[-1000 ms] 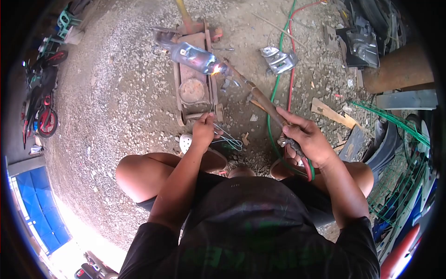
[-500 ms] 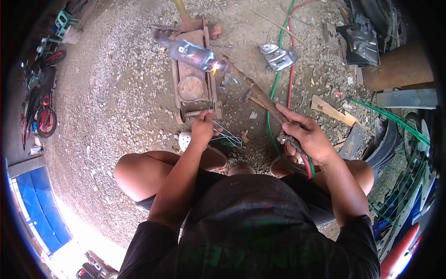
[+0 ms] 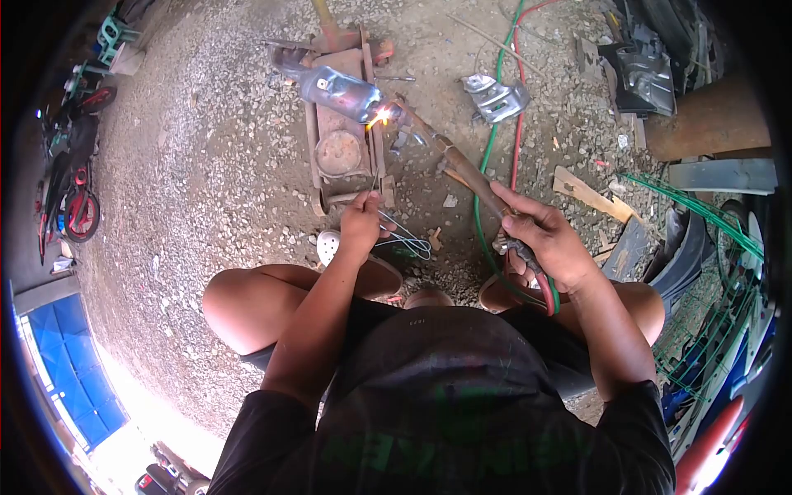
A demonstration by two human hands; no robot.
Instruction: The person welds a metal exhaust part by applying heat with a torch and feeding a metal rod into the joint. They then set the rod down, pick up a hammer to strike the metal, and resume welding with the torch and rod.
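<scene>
On the gravel at 12 o'clock, his right hand point(image 3: 547, 244) grips a long brass torch point(image 3: 462, 169) flaming against a shiny metal pipe point(image 3: 342, 89), left hand point(image 3: 360, 224) pinching thin wire point(image 3: 400, 238).

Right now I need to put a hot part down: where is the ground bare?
Bare gravel lies between the parked motorcycle and the rusty stand. Right of the stand it is crowded: hoses, metal bracket, wood scrap.
</scene>
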